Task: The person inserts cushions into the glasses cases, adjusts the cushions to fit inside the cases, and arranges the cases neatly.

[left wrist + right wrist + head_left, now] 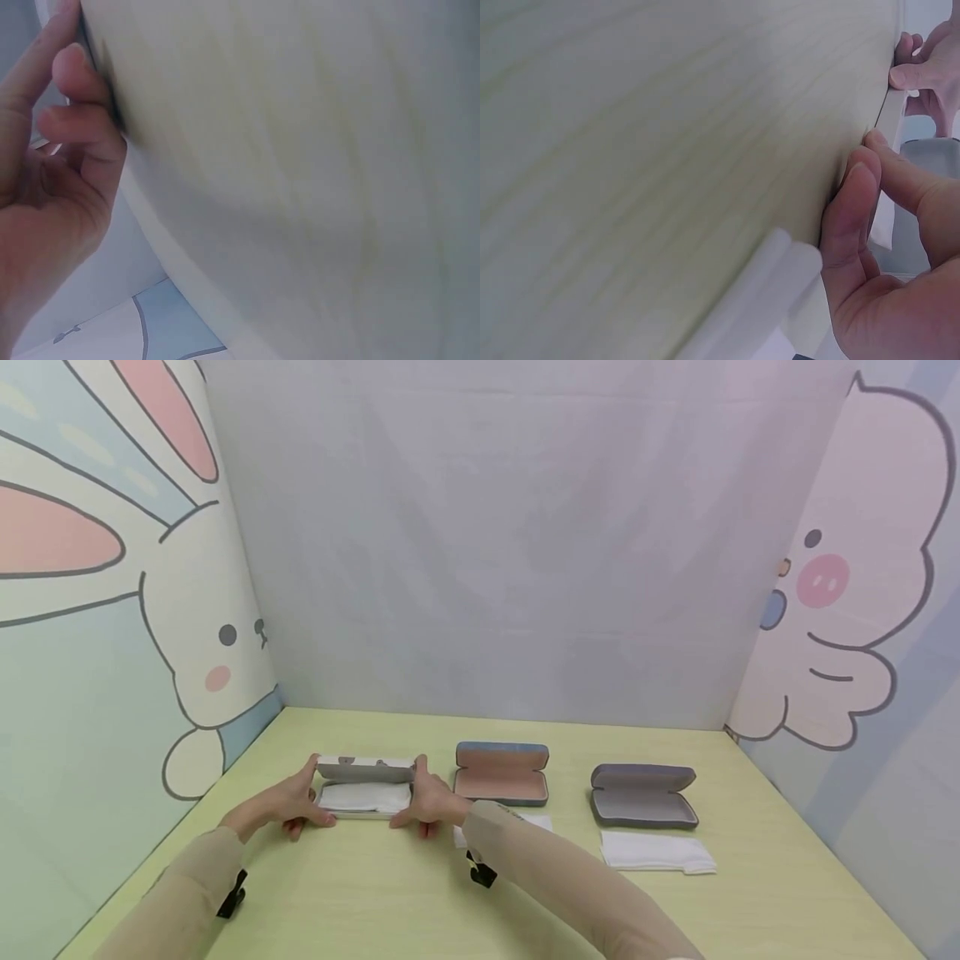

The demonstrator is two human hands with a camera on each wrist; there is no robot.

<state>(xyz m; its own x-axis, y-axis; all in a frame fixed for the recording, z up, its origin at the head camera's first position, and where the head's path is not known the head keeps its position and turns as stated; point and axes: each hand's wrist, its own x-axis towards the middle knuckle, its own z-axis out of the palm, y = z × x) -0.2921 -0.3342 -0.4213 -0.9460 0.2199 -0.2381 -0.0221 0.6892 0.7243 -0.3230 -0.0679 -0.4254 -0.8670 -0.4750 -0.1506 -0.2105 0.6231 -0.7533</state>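
Note:
An open glasses case [365, 770] with a pale, patterned lid stands at the left of the table. Folded white cloth [365, 797] fills its lower half. My left hand [295, 797] grips the case's left end, thumb at the front edge and index finger up by the lid. At the opposite end, my right hand [431, 795] holds it the same way. The right wrist view shows my right hand [900, 255] near, with the thumb along the case's front edge, and the left hand [930, 71] beyond. In the left wrist view, the left hand [64, 157] hides most of the case.
Right of my hands, a second open glasses case [501, 788] has a pink lining, and a white cloth [536, 821] lies partly under my right forearm. Farther right are a third open case [645, 807] with grey lining and another folded cloth [656, 852]. Curtain walls enclose the table.

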